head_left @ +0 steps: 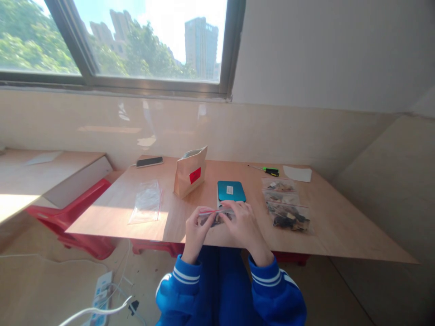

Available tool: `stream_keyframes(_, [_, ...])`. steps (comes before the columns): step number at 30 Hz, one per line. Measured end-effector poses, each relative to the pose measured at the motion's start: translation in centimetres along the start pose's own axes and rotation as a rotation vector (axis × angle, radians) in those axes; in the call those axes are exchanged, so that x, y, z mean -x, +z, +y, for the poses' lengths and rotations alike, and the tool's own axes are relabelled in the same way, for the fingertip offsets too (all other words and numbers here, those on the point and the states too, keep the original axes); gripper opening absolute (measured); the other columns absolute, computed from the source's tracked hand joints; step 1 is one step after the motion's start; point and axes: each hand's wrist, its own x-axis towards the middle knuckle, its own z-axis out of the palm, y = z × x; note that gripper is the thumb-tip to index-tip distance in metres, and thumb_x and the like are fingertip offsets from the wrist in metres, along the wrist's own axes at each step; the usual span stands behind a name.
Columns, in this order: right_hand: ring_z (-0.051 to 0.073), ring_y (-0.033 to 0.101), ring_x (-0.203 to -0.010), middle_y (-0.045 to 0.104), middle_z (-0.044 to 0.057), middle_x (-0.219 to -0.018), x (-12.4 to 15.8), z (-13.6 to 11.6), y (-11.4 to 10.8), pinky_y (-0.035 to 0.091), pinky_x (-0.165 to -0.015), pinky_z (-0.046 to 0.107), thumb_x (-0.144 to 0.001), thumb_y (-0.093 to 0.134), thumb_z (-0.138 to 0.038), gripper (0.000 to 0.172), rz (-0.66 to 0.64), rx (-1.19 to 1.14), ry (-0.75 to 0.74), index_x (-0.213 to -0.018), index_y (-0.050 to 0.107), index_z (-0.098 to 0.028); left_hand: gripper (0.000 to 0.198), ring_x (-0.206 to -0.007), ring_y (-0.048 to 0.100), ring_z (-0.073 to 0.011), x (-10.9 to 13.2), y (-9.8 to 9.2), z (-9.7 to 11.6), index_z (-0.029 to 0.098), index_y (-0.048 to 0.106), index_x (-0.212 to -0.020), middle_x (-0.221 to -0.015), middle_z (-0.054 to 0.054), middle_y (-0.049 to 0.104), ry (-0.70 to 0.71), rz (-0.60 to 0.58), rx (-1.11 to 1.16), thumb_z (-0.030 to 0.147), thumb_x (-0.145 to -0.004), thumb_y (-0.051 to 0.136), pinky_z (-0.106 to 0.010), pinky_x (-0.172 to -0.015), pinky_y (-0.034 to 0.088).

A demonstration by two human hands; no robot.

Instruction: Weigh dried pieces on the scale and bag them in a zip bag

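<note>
Both my hands grip a small clear zip bag by its red-lined top edge, close to the table's front edge. My left hand pinches the left end of the seal, and my right hand has its fingers closed over the right part. Dark and tan pieces show inside the bag, partly hidden by my fingers. Just behind the hands lies a scale with a blue-green top and a white label. To the right, several filled zip bags overlap in a column, holding dark and tan pieces.
An upright brown paper pouch with a red label stands behind left. Empty clear bags lie left, with a phone beyond. Screwdrivers and white paper are at back right. A power strip with cables lies on the floor.
</note>
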Motion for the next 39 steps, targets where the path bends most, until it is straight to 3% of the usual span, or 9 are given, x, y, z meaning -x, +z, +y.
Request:
stream_keyframes(3, [0.023, 0.061, -0.09, 0.072, 0.005, -0.09, -0.3, -0.4, 0.2, 0.039, -0.084, 0.037, -0.086, 0.06, -0.022, 0.005, 0.015, -0.076, -0.066, -0.086, 0.065, -0.022, 0.019, -0.08, 0.064, -0.0163, 0.3, 0.0, 0.3, 0.017, 0.062, -0.087, -0.083, -0.003, 0.067, 0.019, -0.01, 0.018, 0.035, -0.08, 0.065, -0.027, -0.074, 0.05])
stream_keyframes(7, [0.02, 0.062, -0.075, 0.071, 0.002, -0.073, -0.3, 0.0, 0.7, 0.04, -0.079, 0.036, -0.087, 0.055, -0.016, 0.019, 0.049, -0.134, -0.081, -0.071, 0.065, -0.023, 0.019, -0.085, 0.064, -0.0174, 0.5, -0.4, 0.5, 0.018, 0.063, -0.091, -0.087, -0.004, 0.067, 0.053, -0.011, -0.027, 0.035, -0.083, 0.062, -0.027, -0.077, 0.049])
stream_keyframes(14, [0.018, 0.058, -0.067, 0.07, 0.001, -0.068, -0.3, 0.5, 0.9, 0.039, -0.075, 0.033, -0.083, 0.05, -0.007, 0.027, 0.033, -0.079, -0.034, -0.066, 0.065, -0.023, 0.021, -0.081, 0.065, -0.0176, 0.6, -0.6, 0.0, 0.018, 0.063, -0.088, -0.085, -0.004, 0.069, 0.03, 0.008, -0.028, 0.038, -0.082, 0.063, -0.026, -0.072, 0.049])
stream_keyframes(19, [0.02, 0.059, -0.078, 0.069, 0.0, -0.076, -0.5, -0.2, 0.2, 0.04, -0.078, 0.032, -0.087, 0.057, -0.02, 0.013, -0.085, -0.181, -0.001, -0.094, 0.067, -0.025, 0.022, -0.072, 0.064, -0.0155, 0.5, -0.9, -0.4, 0.018, 0.062, -0.086, -0.077, -0.002, 0.068, 0.015, 0.045, -0.052, 0.04, -0.084, 0.06, -0.024, -0.064, 0.048])
stream_keyframes(21, [0.02, 0.059, -0.083, 0.068, 0.001, -0.082, -0.5, -0.6, 0.1, 0.041, -0.08, 0.032, -0.086, 0.061, -0.028, 0.019, -0.106, -0.232, 0.002, -0.105, 0.063, -0.025, 0.022, -0.068, 0.062, -0.0144, 0.4, -1.0, -0.4, 0.018, 0.062, -0.083, -0.073, 0.0, 0.066, 0.024, 0.066, -0.076, 0.04, -0.084, 0.059, -0.023, -0.062, 0.046])
stream_keyframes(24, [0.02, 0.059, -0.084, 0.068, 0.002, -0.085, -0.4, -0.7, 0.4, 0.041, -0.079, 0.032, -0.087, 0.059, -0.028, 0.007, -0.106, -0.262, -0.013, -0.091, 0.064, -0.023, 0.02, -0.075, 0.062, -0.0157, 0.4, -0.9, -0.2, 0.018, 0.062, -0.082, -0.077, -0.001, 0.066, 0.056, 0.048, -0.071, 0.038, -0.085, 0.059, -0.025, -0.068, 0.046])
stream_keyframes(29, [0.02, 0.057, -0.075, 0.065, 0.002, -0.071, -0.4, -0.6, 1.7, 0.039, -0.073, 0.032, -0.087, 0.048, -0.008, 0.024, -0.03, -0.142, -0.028, -0.071, 0.061, -0.021, 0.017, -0.075, 0.059, -0.0158, 0.6, -0.4, -0.1, 0.02, 0.062, -0.076, -0.074, -0.001, 0.063, 0.145, 0.094, -0.158, 0.034, -0.085, 0.059, -0.025, -0.069, 0.045])
stream_keyframes(34, [0.02, 0.056, -0.076, 0.063, 0.003, -0.072, -0.3, -1.3, 2.7, 0.039, -0.072, 0.032, -0.086, 0.048, -0.006, 0.022, 0.028, -0.096, -0.015, -0.073, 0.058, -0.02, 0.019, -0.071, 0.057, -0.0153, 0.8, -0.2, -0.1, 0.02, 0.059, -0.076, -0.071, 0.001, 0.06, 0.105, 0.183, -0.21, 0.036, -0.086, 0.057, -0.024, -0.066, 0.043])
stream_keyframes(39, [0.019, 0.059, -0.077, 0.068, 0.002, -0.082, -0.1, -0.3, 2.8, 0.04, -0.073, 0.03, -0.09, 0.056, -0.023, 0.008, -0.093, -0.157, -0.026, -0.086, 0.063, -0.022, 0.032, -0.063, 0.05, -0.014, 0.4, -1.7, 0.4, 0.02, 0.055, -0.072, -0.064, 0.003, 0.053, 0.015, 0.289, -0.148, 0.043, -0.091, 0.043, -0.024, -0.06, 0.039])
